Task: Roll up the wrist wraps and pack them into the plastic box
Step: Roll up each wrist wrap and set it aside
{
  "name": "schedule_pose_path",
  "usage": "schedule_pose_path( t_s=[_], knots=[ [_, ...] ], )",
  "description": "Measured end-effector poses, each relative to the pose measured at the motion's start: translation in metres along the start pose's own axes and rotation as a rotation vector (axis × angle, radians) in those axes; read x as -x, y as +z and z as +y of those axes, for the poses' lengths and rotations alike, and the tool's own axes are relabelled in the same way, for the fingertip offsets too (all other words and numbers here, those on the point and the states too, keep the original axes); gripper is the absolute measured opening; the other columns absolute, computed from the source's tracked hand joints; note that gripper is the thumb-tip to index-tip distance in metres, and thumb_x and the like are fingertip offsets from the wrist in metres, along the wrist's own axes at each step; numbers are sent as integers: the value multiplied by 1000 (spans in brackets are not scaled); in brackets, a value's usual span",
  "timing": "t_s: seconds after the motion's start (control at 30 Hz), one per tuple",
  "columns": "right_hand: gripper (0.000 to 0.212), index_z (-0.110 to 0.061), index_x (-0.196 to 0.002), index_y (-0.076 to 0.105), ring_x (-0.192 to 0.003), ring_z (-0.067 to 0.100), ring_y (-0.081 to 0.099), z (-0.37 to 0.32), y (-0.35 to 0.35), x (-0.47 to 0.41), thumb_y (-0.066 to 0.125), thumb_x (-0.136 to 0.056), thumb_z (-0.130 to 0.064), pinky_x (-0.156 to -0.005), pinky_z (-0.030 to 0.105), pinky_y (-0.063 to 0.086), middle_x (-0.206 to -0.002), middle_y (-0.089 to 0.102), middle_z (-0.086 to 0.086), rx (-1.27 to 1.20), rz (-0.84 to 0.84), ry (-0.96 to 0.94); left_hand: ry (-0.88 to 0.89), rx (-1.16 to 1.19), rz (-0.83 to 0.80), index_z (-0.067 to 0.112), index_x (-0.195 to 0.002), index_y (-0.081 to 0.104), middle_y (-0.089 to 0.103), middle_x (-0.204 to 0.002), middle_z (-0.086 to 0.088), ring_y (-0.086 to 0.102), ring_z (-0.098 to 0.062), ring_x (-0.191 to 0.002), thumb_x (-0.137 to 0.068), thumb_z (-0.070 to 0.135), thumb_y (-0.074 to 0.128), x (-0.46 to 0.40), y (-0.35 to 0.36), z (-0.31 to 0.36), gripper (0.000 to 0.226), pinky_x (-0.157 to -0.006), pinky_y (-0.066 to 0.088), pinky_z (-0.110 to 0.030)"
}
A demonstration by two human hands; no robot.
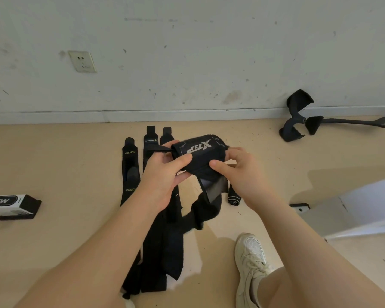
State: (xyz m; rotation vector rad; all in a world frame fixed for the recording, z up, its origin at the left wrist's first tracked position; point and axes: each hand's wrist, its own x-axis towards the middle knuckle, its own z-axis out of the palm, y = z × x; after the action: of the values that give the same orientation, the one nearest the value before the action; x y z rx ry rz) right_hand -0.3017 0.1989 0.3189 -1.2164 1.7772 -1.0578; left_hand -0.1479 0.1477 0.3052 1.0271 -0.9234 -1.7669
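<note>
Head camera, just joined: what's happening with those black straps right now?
A person sits on the floor rolling a black wrist wrap. The left hand and the right hand both grip the partly rolled bundle in the air, and its loose tail hangs down toward the floor. Several flat wraps lie unrolled side by side below the hands. One finished roll sits on the floor by the right wrist. No plastic box can be made out for certain.

I see my left hand (165,172) and right hand (238,170) both gripping a partly rolled black wrist wrap (198,152), its loose tail hanging under them. Beyond my left hand, three flat wraps (130,165) lie on the floor (65,165).
</note>
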Motion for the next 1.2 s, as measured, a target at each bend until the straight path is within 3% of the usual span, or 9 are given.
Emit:
schedule_pose_path(
  t_s=[0.17, 0.27, 0.43, 0.57, 0.67, 0.87, 0.97, 1.1, 1.2],
  knots=[
    [26, -8, -83, 64, -96, 19, 56, 2, -2, -2, 65, -85, -34, -93, 41, 46, -103, 61, 1, 328, 81, -52, 116, -150, 40, 21, -122, 54, 61, -118, -6, 60, -19, -110, -84, -3, 63, 0, 2, -3, 45, -85, 56, -38],
    [22, -13, -88, 61, -84, 19, 60, 2, 2, -1, 61, -89, -35, -71, 31, 50, -86, 63, 1, 410, 90, -21, 249, -317, 60, 31, -112, 54, 61, -115, -2, 60, -16, -110, -82, -1, 66, 3, 5, -7, 46, -90, 54, -39],
    [23, -13, -92, 65, -102, 21, 57, 7, -1, -4, 60, -89, -35, -80, 35, 51, -107, 62, 2, 220, -37, 95, 472, -561, 84, 25, -119, 51, 56, -121, -3, 57, -16, -112, -80, 0, 69, 3, 5, -11, 49, -89, 54, -32],
    [17, -18, -86, 62, -103, 16, 49, 2, 2, -1, 60, -89, -35, -83, 33, 48, -107, 50, -1, 239, 135, -39, 213, -138, 114, 15, -121, 53, 60, -120, -8, 61, -19, -110, -85, -3, 62, 3, 7, -9, 42, -89, 55, -38],
    [12, -21, -89, 52, -82, 18, 61, -4, 7, 1, 49, -96, -30, -69, 29, 51, -93, 63, 4, -40, -50, 92, 37, 181, 79, 5, -123, 53, 63, -119, -12, 62, -24, -111, -89, -4, 55, 2, 5, -9, 35, -90, 54, -40],
    [21, -17, -73, 52, -103, 18, 56, 1, -1, -3, 55, -93, -22, -83, 38, 50, -116, 56, -6, -8, -58, 70, 106, -22, 109, 12, -125, 53, 62, -120, -9, 62, -19, -110, -87, -4, 59, 1, 3, -5, 42, -88, 55, -40],
    [15, -16, -82, 53, -87, 19, 59, 1, 3, 0, 53, -95, -22, -69, 31, 50, -96, 63, -1, -45, -54, 70, 130, -41, 120, 13, -127, 51, 61, -121, -8, 61, -18, -110, -87, -5, 59, 0, 3, -3, 45, -89, 55, -39],
    [13, -10, -85, 55, -113, 10, 45, 0, 2, 0, 55, -93, -19, -77, 28, 50, -131, 41, -17, -2, 24, -14, 128, -41, 99, 15, -123, 53, 61, -120, -6, 61, -17, -109, -87, -5, 59, 2, 3, 0, 42, -86, 56, -36],
    [16, -11, -78, 51, -103, 19, 58, -2, 1, 0, 55, -92, -17, -79, 40, 55, -120, 60, -10, 1, -33, -7, 135, -82, 81, 19, -121, 54, 60, -118, -4, 60, -17, -109, -87, -5, 59, 2, 2, 0, 42, -85, 56, -33]
  ],
)
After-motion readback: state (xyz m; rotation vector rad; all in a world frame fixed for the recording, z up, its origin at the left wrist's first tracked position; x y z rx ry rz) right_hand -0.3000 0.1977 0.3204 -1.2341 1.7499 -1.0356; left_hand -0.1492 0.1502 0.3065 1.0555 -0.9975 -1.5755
